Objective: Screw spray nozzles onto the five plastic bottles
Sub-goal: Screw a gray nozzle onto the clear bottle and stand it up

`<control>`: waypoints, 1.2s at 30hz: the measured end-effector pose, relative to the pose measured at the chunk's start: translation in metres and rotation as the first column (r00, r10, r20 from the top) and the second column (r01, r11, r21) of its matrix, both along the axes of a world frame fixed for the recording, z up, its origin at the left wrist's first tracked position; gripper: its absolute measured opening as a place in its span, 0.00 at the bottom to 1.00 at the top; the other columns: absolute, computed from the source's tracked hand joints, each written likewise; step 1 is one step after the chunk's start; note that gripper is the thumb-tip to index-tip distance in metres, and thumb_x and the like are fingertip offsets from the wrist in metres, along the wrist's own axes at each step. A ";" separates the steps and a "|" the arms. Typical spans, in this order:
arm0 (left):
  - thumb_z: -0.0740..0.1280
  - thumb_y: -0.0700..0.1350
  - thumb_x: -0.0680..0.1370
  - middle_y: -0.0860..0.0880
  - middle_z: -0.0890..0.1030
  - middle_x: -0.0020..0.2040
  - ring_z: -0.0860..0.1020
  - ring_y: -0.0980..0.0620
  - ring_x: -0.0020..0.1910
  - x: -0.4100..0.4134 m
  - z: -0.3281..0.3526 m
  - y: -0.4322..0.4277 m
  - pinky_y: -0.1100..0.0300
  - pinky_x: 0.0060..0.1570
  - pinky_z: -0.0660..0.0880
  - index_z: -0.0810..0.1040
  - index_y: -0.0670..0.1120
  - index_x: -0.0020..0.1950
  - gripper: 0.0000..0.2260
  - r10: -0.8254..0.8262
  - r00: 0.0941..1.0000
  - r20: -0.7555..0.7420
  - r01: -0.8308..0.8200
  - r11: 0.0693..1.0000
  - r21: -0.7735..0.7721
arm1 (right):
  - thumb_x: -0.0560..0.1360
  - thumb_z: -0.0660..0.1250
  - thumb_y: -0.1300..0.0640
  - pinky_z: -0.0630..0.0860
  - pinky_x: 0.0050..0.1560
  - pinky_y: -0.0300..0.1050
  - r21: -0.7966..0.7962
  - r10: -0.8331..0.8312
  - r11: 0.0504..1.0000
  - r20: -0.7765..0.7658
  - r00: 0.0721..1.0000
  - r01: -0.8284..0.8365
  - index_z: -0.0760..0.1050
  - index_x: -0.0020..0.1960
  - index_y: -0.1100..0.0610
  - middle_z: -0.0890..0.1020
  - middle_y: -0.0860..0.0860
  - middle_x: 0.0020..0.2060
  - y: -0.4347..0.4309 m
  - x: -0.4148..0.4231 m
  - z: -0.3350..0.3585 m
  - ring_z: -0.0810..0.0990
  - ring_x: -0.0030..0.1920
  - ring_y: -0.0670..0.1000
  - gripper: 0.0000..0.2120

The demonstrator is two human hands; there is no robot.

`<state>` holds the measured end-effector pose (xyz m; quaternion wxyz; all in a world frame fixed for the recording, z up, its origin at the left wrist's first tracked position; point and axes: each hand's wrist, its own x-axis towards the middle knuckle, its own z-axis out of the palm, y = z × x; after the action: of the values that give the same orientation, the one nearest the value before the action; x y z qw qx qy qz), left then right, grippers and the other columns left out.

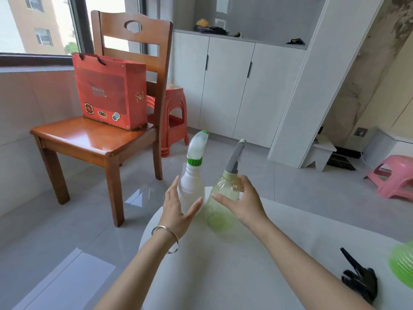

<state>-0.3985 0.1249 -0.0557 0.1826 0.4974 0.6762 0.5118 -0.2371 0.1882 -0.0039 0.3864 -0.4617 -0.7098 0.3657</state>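
Your right hand point(245, 204) wraps the shoulder of the pale green bottle point(221, 215), with the thumb across its front and the fingers curved round behind its neck. Your left hand point(176, 211) is spread wide, fingers straight. Its thumb lies against the lower front of the white bottle point(192, 186) and its fingers reach up along the bottle's left side without closing on it.

You have two bottles in view, standing just beside each other at the far edge of the white table point(223, 276). Each carries one nozzle. There is a grey nozzle point(234, 157) on the green bottle and a white nozzle point(197, 146) with a green collar on the white one.

The green bottle is translucent and its tint deepens toward the base. You cannot tell whether it holds liquid, and the white bottle is opaque.

One loose black nozzle point(359, 280) lies on the table near your right forearm. One blurred bright green object point(402, 265) sits at the right edge, too smeared to identify. One silver bangle point(167, 238) circles your left wrist.

Beyond the table, one wooden chair point(93, 139) holds one red paper bag point(109, 90), whose contents are hidden. Red stools point(174, 113) are stacked behind it, and one pink stool point(397, 177) stands to the right.
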 end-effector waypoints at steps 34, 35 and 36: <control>0.67 0.55 0.75 0.49 0.57 0.76 0.62 0.47 0.73 0.020 0.019 -0.062 0.47 0.71 0.62 0.49 0.49 0.77 0.37 -0.070 0.998 0.002 0.070 0.995 -0.075 | 0.67 0.75 0.50 0.61 0.70 0.44 -0.081 0.148 0.984 -0.111 0.983 -0.158 0.60 0.70 0.43 0.64 0.38 0.69 -0.060 0.067 0.023 0.63 0.70 0.42 0.37; 0.67 0.55 0.75 0.49 0.58 0.76 0.62 0.46 0.72 0.027 0.022 -0.069 0.47 0.71 0.63 0.50 0.49 0.76 0.37 -0.078 0.997 0.001 0.078 0.994 -0.073 | 0.67 0.75 0.50 0.61 0.69 0.43 -0.068 0.157 0.984 -0.115 0.981 -0.165 0.61 0.69 0.42 0.65 0.37 0.68 -0.070 0.079 0.026 0.64 0.70 0.41 0.35; 0.66 0.55 0.75 0.48 0.58 0.76 0.63 0.46 0.72 0.036 0.025 -0.076 0.47 0.70 0.64 0.50 0.49 0.76 0.36 -0.087 0.996 0.004 0.087 0.993 -0.075 | 0.66 0.75 0.49 0.61 0.69 0.42 -0.054 0.159 0.985 -0.118 0.980 -0.167 0.63 0.67 0.41 0.67 0.35 0.66 -0.080 0.092 0.029 0.64 0.69 0.40 0.34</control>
<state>-0.3629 0.0491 -0.0308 0.2234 0.5190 0.6726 0.4778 -0.1452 0.1079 0.0251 0.3799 -0.3925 -0.7103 0.4439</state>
